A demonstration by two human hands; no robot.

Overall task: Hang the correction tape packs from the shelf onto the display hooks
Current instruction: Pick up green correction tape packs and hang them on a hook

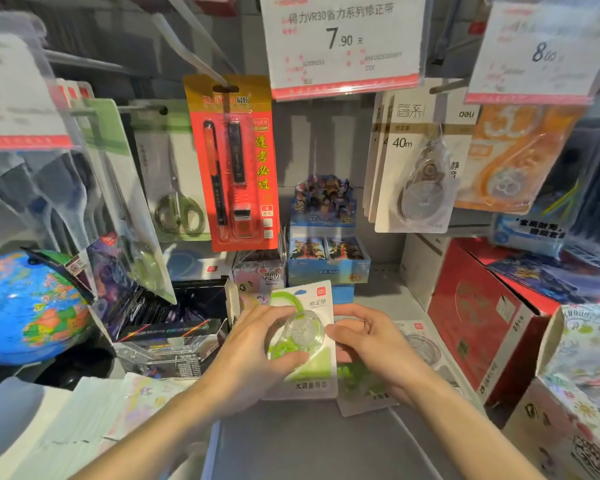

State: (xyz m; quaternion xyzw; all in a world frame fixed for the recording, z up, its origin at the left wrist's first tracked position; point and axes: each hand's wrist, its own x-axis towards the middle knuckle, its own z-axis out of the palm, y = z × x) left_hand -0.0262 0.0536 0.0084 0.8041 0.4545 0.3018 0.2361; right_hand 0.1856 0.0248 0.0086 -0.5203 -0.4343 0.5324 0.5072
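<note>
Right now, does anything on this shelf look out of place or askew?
Yes. Some correction tape packs lie loose and overlapping on the shelf floor, tilted, not on hooks. The left hand and right hand hold the green correction tape pack above them. The red pen pack hangs slightly askew.

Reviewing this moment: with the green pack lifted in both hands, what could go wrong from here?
1. The left hand grips the green correction tape pack by its slick blister; it might slip.
2. More packs lie loose beneath the right hand and could get knocked.
3. The price tag hangs low and may snag the pack.
</note>
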